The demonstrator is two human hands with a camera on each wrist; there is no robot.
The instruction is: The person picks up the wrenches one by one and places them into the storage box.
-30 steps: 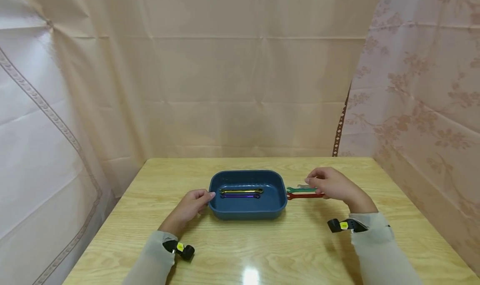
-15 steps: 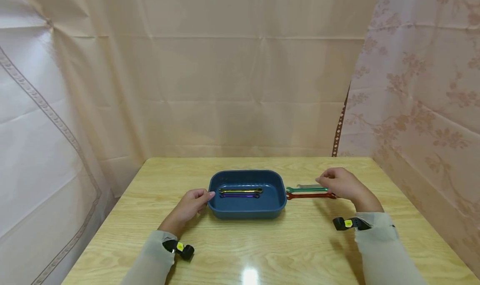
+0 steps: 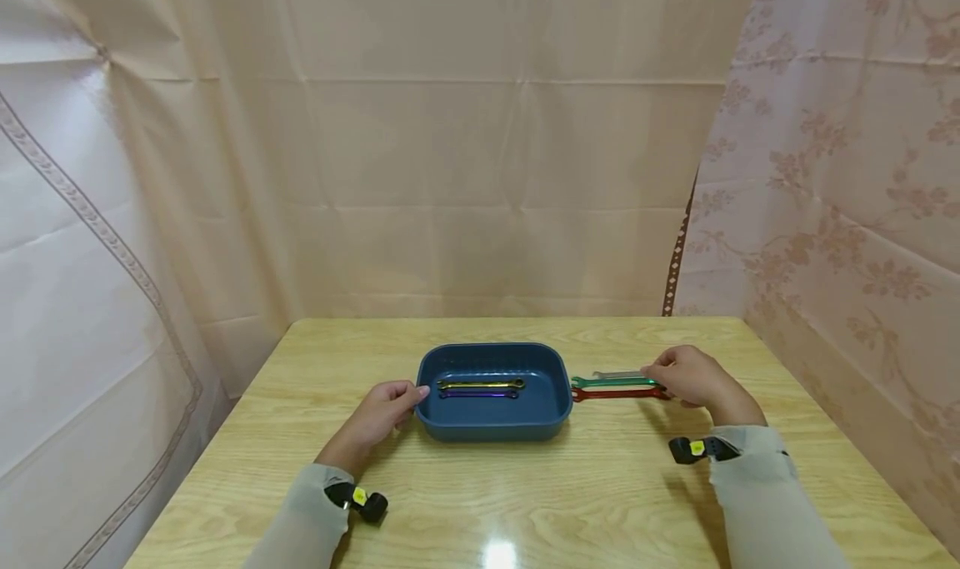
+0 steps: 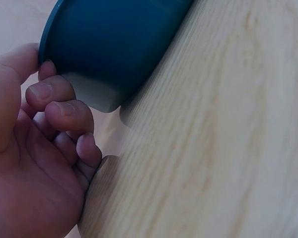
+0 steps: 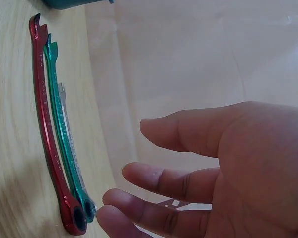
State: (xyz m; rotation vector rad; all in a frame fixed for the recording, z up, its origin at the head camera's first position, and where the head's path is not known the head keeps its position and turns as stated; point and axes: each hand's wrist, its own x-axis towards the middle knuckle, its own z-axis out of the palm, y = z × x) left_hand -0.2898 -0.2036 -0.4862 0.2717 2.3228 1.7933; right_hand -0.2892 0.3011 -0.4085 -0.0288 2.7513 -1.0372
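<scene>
My left hand [image 3: 382,411] pinches the left rim of a blue plastic tub [image 3: 493,431], thumb on the rim and fingers bent below it. Inside the tub lie a gold wrench [image 3: 480,384] and a purple wrench [image 3: 477,395], side by side. On the table to its right, a red wrench [image 5: 47,134], a green wrench [image 5: 67,144] and a silver wrench [image 5: 69,129] lie roughly parallel. My right hand [image 3: 690,377] is at their right ends, thumb and fingers apart, holding nothing. Whether a fingertip touches the wrenches, I cannot tell.
A wood-grain table [image 3: 450,502] carries everything. Beige cloth [image 3: 480,177] hangs behind its far edge, with a patterned curtain [image 3: 847,219] on the right and a white one [image 3: 67,302] on the left. Each wrist wears a small black camera.
My right hand has shifted right along the wrenches, from over their middles to their right ends, and dipped slightly. The left hand, the tub and the wrenches have stayed in place.
</scene>
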